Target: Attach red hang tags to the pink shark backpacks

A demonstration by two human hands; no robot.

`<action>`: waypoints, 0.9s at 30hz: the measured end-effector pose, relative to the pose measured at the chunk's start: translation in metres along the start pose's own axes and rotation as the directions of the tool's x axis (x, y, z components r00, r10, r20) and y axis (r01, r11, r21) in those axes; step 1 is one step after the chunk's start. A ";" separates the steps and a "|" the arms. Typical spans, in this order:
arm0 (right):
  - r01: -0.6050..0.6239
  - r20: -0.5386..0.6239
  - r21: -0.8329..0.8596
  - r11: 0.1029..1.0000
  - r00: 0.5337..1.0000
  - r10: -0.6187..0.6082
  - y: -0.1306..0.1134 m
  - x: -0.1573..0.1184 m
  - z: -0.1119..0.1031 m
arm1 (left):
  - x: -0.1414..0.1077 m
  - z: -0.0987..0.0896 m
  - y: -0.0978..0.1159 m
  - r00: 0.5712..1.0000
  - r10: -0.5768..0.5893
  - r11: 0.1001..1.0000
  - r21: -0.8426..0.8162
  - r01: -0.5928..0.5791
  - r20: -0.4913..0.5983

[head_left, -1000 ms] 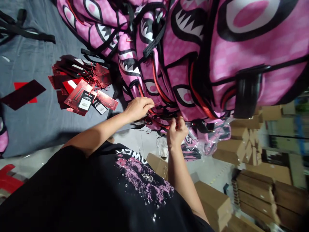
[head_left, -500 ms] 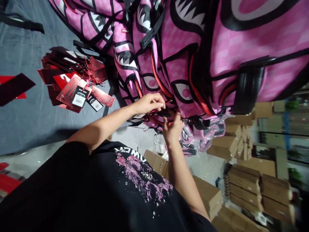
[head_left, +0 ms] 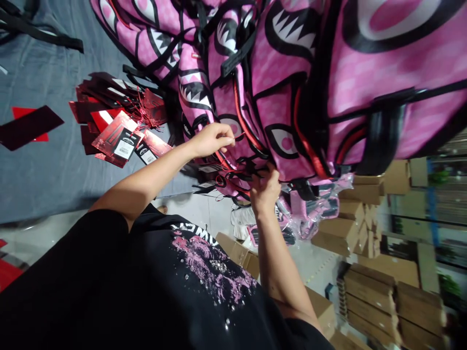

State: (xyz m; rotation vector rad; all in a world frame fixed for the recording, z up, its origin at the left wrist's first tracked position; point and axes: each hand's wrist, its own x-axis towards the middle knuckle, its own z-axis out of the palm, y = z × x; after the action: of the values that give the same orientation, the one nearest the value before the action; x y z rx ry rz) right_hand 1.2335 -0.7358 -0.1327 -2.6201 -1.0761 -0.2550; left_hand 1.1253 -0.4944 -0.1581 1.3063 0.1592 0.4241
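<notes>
Pink backpacks (head_left: 280, 107) with black-and-white shark mouths and eyes stand packed in a row before me. My left hand (head_left: 215, 139) is in front of them, thumb and fingertips pinched on a thin red string (head_left: 240, 135). Lower down, my right hand (head_left: 266, 192) reaches in at the black handles, its fingers curled; what they grip is hidden in the dark. Between and below the hands, hang tags (head_left: 209, 169) dangle on red strings from the bags. A pile of red and black hang tags (head_left: 118, 121) lies left of my left hand.
The pile and loose red and dark cards (head_left: 31, 127) rest on a grey cloth-covered table (head_left: 47, 180). Plastic-wrapped pink bags (head_left: 310, 214) sit beyond my right hand. Cardboard boxes (head_left: 372, 287) are stacked on the floor at right.
My left hand has drawn away from my right, leftward and up, with the red string stretched from its fingertips. My right hand's fingers have curled in closer. The view has shifted slightly.
</notes>
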 end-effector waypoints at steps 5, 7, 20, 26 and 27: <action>0.072 0.013 0.065 0.995 0.997 -0.073 0.001 -0.021 0.010 | -0.027 0.000 0.004 0.989 -0.101 0.979 0.166 0.119 -0.111; 0.146 -0.002 0.108 0.983 0.989 -0.146 0.003 -0.036 0.004 | -0.030 0.006 0.016 0.996 -0.085 0.955 0.284 0.089 -0.026; -0.054 -0.233 0.236 0.970 0.966 0.111 0.019 -0.031 -0.052 | 0.008 0.088 0.068 0.943 -0.065 0.736 0.653 -0.177 0.328; -0.106 -0.149 0.696 0.710 0.946 0.287 0.017 -0.037 -0.042 | 0.011 0.112 0.056 0.879 -0.196 0.640 0.736 -0.221 0.435; -0.129 -0.113 0.727 0.674 0.946 0.303 0.015 -0.038 -0.041 | 0.013 0.117 0.052 0.873 -0.190 0.629 0.738 -0.244 0.450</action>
State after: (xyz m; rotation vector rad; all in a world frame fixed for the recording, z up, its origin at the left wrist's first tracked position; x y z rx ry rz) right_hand 1.2158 -0.7845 -0.1077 -1.9138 -0.5915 -0.0508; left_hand 1.1663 -0.5840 -0.0759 2.2617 -0.1392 -0.0050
